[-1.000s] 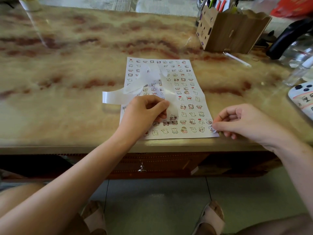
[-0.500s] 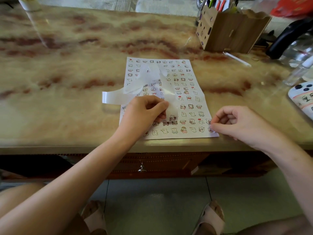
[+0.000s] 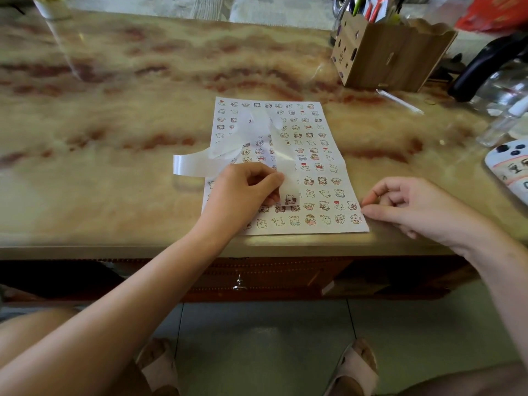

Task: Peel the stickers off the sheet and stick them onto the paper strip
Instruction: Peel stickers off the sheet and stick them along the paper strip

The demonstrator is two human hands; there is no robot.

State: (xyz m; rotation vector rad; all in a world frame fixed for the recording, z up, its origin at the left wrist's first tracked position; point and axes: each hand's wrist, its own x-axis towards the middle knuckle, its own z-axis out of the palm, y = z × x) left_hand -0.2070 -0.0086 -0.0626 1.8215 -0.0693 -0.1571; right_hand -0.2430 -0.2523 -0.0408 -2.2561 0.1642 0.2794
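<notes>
While the person is sitting at the table, a glossy white strip is lying with its free end out on the bare top at the left, then looping up over the sheet and coming back down toward the near edge. The left hand is resting on the sheet's near left part. Its fingers are curling under and its thumb is pressing along the strip's near end, so it is gripping the strip just above a small sticker that is sitting on that end. The sheet is lying flat close to the table's front edge, with rows of tiny cartoon stickers covering it. Just beside its near right corner the right hand is resting on the table, fingers curling in, thumb and forefinger tips meeting the sheet's edge. Whether they are pinching a sticker or only touching the paper, I cannot tell. Farther back on the right a wooden pen box is standing, and past it a clear bottle and a white phone are lying near the table's right side.
</notes>
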